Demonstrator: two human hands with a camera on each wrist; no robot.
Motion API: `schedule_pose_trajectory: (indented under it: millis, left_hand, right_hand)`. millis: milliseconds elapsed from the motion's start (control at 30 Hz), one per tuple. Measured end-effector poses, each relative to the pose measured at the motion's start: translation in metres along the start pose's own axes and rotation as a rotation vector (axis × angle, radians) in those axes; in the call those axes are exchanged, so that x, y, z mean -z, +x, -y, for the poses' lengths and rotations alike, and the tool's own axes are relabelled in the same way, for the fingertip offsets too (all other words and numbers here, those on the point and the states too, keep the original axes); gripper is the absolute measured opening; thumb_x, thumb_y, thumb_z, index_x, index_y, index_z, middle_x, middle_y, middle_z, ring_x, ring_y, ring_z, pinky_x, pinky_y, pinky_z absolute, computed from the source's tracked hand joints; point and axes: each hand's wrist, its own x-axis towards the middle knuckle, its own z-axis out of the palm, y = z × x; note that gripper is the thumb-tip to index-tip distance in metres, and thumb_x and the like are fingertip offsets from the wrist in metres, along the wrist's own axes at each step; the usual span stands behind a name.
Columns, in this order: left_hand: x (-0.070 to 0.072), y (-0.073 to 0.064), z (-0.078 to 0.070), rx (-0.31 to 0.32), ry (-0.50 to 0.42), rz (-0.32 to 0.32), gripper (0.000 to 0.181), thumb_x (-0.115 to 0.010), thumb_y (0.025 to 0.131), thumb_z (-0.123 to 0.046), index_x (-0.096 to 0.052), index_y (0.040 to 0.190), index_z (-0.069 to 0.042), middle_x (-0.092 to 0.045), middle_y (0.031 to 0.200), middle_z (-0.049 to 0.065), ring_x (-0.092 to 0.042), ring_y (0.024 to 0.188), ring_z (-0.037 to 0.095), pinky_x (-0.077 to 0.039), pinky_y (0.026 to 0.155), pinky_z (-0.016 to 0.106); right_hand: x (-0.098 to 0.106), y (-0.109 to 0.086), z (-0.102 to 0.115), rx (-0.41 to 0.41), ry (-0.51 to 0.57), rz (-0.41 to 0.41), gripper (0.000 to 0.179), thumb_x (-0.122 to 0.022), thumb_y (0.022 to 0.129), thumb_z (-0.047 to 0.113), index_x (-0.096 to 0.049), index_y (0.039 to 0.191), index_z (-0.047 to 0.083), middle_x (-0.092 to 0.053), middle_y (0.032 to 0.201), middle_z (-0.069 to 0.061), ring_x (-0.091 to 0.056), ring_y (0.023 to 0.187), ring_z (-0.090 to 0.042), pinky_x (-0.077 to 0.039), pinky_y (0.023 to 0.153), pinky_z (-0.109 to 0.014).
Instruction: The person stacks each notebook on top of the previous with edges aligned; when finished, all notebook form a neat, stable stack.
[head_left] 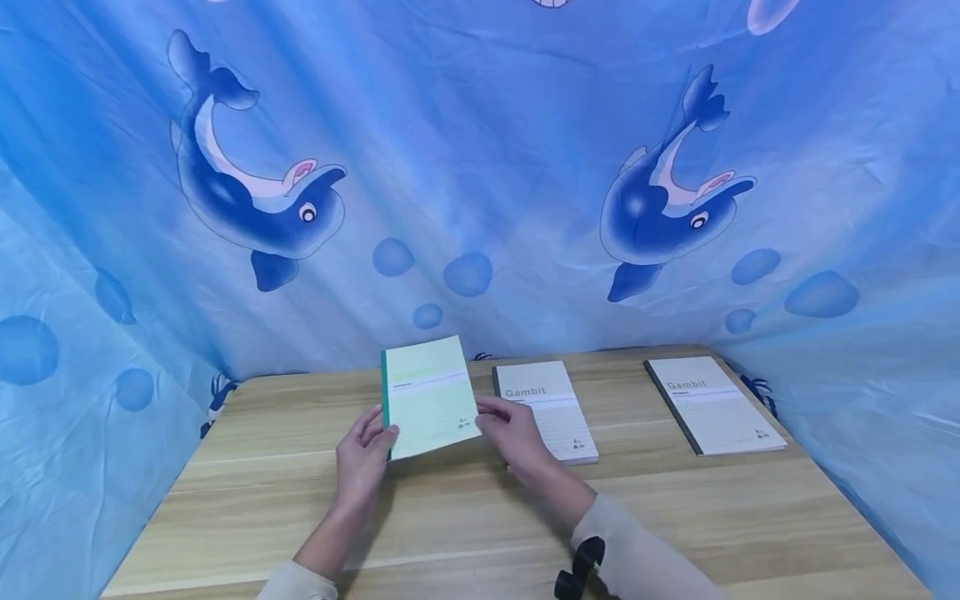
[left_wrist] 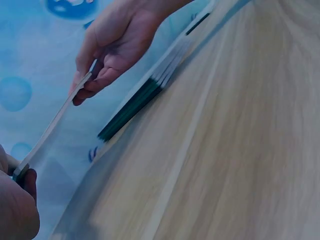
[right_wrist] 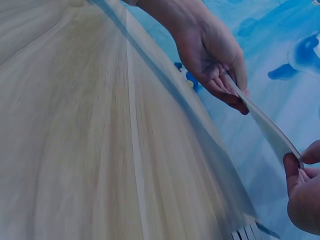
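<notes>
Beige R sleeve [head_left: 648, 550] w/ black wrist gear [head_left: 579, 571] nearest cam! Beyond it, L hand [head_left: 362, 467] & R hand [head_left: 519, 435] each pinch a side edge of the green-spined notebook [head_left: 431, 400], held up over the wooden table [head_left: 435, 533], just L of the mid Gambit notebook stack [head_left: 543, 383]. Risk, imo: if either pinch slips, thin bk prob. sags & drops; R hand, overlapping that stack in head view, might knock it askew.

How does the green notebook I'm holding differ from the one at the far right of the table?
The green notebook has a pale green cover and green spine; the Gambit notebook has a whitish cover and dark spine. The green notebook is held up; the Gambit notebook lies on the table. Both have a pale band across the cover.
</notes>
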Motion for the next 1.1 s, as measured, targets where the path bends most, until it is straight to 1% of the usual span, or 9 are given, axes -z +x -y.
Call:
schedule_pose_trajectory:
  millis: [133,267,433,533,667,767,867,967,1100]
  left_hand:
    - [-0.019,-0.002,-0.001,-0.030,-0.022,0.023,0.057,-0.057,0.104,-0.014,-0.037,0.158,-0.008,-0.059,0.137,0.018,-0.063,0.120,0.018,-0.054,0.089,0.010]
    - [-0.037,-0.004,-0.001,-0.063,-0.037,0.038,0.057,-0.059,0.104,-0.015,-0.039,0.156,-0.005,-0.060,0.134,0.020,-0.065,0.118,0.021,-0.056,0.087,0.013]
    - [-0.062,-0.007,0.001,-0.084,-0.028,0.065,0.055,-0.062,0.103,-0.016,-0.043,0.153,-0.005,-0.065,0.132,0.019,-0.067,0.117,0.025,-0.058,0.087,0.017]
    - [-0.078,-0.009,0.003,-0.095,-0.016,0.084,0.054,-0.063,0.102,-0.015,-0.045,0.152,-0.005,-0.067,0.130,0.019,-0.068,0.117,0.027,-0.060,0.089,0.022]
    - [-0.098,-0.012,0.006,-0.107,-0.023,0.106,0.054,-0.064,0.100,-0.013,-0.046,0.150,-0.001,-0.068,0.128,0.021,-0.069,0.116,0.030,-0.062,0.089,0.026]
    - [-0.112,-0.013,0.009,-0.100,-0.031,0.129,0.055,-0.066,0.099,-0.012,-0.048,0.149,0.000,-0.068,0.126,0.021,-0.069,0.116,0.031,-0.062,0.088,0.026]
    - [-0.123,-0.014,0.013,-0.091,-0.020,0.164,0.056,-0.067,0.098,-0.013,-0.047,0.149,0.001,-0.067,0.128,0.021,-0.069,0.117,0.032,-0.063,0.090,0.029]
    - [-0.131,-0.016,0.017,-0.079,0.008,0.196,0.058,-0.069,0.096,-0.014,-0.048,0.148,0.002,-0.065,0.130,0.021,-0.068,0.118,0.032,-0.062,0.093,0.033]
    - [-0.136,-0.015,0.022,-0.080,0.060,0.257,0.062,-0.072,0.092,-0.012,-0.049,0.147,0.005,-0.065,0.126,0.019,-0.066,0.110,0.024,-0.060,0.089,0.023]
  right_hand:
    - [0.019,-0.005,0.001,-0.008,0.013,-0.017,0.041,-0.063,0.097,0.004,-0.064,0.138,0.005,-0.069,0.131,-0.017,-0.067,0.116,-0.021,-0.057,0.094,-0.019]
    - [0.037,-0.009,0.000,-0.015,0.018,-0.046,0.041,-0.063,0.096,0.001,-0.065,0.137,0.003,-0.069,0.129,-0.018,-0.067,0.117,-0.022,-0.057,0.094,-0.018]
    - [0.062,-0.017,0.002,-0.013,0.019,-0.085,0.040,-0.063,0.095,-0.002,-0.065,0.135,-0.001,-0.068,0.132,-0.021,-0.068,0.115,-0.024,-0.058,0.092,-0.019]
    - [0.078,-0.022,0.001,-0.028,-0.016,-0.110,0.040,-0.062,0.095,-0.002,-0.065,0.135,-0.001,-0.068,0.133,-0.021,-0.067,0.115,-0.023,-0.057,0.092,-0.018]
    - [0.098,-0.030,0.001,-0.057,-0.079,-0.137,0.041,-0.062,0.096,0.000,-0.064,0.137,0.000,-0.068,0.132,-0.021,-0.066,0.115,-0.021,-0.055,0.091,-0.015]
    - [0.112,-0.035,0.001,-0.070,-0.118,-0.148,0.042,-0.062,0.096,0.001,-0.063,0.138,-0.001,-0.068,0.130,-0.022,-0.065,0.115,-0.020,-0.054,0.090,-0.014]
    - [0.125,-0.040,0.000,-0.079,-0.152,-0.150,0.043,-0.062,0.096,0.001,-0.062,0.139,-0.001,-0.068,0.130,-0.022,-0.064,0.117,-0.021,-0.053,0.090,-0.013]
    - [0.136,-0.043,-0.002,-0.088,-0.179,-0.142,0.044,-0.061,0.097,0.002,-0.060,0.140,-0.003,-0.067,0.132,-0.023,-0.063,0.122,-0.025,-0.052,0.091,-0.012]
    - [0.149,-0.046,-0.006,-0.094,-0.216,-0.131,0.043,-0.061,0.097,0.002,-0.059,0.140,-0.003,-0.066,0.133,-0.023,-0.063,0.123,-0.027,-0.052,0.091,-0.012]
